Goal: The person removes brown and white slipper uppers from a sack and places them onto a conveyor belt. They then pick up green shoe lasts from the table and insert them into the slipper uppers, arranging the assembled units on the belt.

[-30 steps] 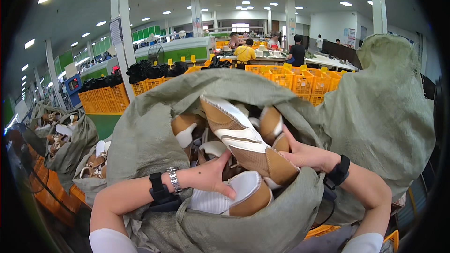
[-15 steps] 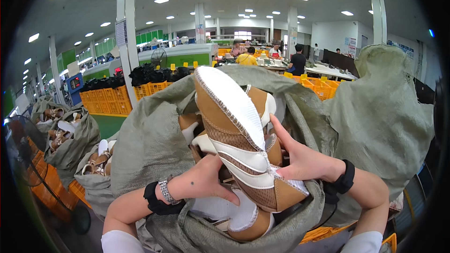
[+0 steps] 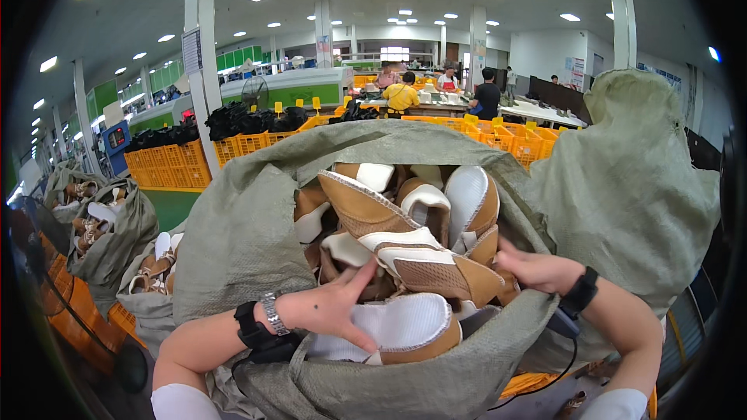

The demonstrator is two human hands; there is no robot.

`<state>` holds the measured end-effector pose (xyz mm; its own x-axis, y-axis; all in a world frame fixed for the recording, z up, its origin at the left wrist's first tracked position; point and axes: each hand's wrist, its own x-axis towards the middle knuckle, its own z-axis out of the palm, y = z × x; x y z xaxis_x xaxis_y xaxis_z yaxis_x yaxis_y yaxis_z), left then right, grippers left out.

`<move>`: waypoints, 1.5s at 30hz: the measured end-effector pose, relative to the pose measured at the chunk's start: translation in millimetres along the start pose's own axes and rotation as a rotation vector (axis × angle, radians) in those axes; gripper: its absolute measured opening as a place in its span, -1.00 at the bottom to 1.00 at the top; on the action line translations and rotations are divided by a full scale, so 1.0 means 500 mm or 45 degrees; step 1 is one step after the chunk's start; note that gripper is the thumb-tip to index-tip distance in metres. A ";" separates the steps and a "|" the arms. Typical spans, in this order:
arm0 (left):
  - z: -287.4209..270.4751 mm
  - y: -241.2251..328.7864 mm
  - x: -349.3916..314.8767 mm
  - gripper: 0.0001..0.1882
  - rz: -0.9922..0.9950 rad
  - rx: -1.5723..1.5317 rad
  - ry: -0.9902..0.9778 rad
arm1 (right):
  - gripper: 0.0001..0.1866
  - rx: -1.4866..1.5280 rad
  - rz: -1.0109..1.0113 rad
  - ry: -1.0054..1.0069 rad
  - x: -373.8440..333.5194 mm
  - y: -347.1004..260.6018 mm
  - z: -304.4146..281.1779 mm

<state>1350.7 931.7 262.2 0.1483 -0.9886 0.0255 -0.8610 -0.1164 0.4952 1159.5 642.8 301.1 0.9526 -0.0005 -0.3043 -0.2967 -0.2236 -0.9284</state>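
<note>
A wide grey-green woven sack (image 3: 233, 257) in front of me holds a heap of brown-and-white shoe uppers with stitched white bottoms. On top, one shoe upper (image 3: 436, 268) lies on its side between my hands. My left hand (image 3: 338, 305) has its thumb and fingers spread, resting against a shoe upper with its white bottom turned up (image 3: 405, 325). At the sack's right inner side, my right hand (image 3: 537, 268) has its fingers curled round the end of a brown shoe upper (image 3: 485, 246); its fingertips are partly hidden.
Smaller sacks of shoe uppers (image 3: 117, 218) stand at the left, beside a fan (image 3: 39, 257). A tall bunched sack (image 3: 630, 179) rises at the right. Orange crates (image 3: 171, 165) line the way behind, some with black items. Several people (image 3: 401, 95) are at tables farther back.
The shoe upper that both hands held upright now lies on the heap. My right hand has let it go and moved right; my left hand has opened wider.
</note>
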 end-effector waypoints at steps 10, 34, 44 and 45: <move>0.068 -0.036 0.025 0.15 0.256 0.078 0.449 | -0.04 0.092 -0.368 -0.314 0.095 -0.006 0.097; -0.327 0.322 -0.111 -0.07 1.080 0.978 1.571 | -0.24 -0.790 -1.174 0.296 -0.168 -0.404 0.172; -0.288 0.476 -0.018 -0.11 1.376 0.632 1.366 | -0.31 -0.850 -0.728 1.139 -0.568 -0.173 0.292; -0.272 0.505 0.004 -0.11 1.437 0.559 1.300 | -0.32 -0.822 -0.656 1.244 -0.613 -0.139 0.313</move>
<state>1199.9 913.5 505.3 -0.5432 -0.1252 0.8302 -0.7912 0.4070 -0.4564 877.7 811.2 425.6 0.6822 -0.4243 0.5955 -0.0552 -0.8420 -0.5367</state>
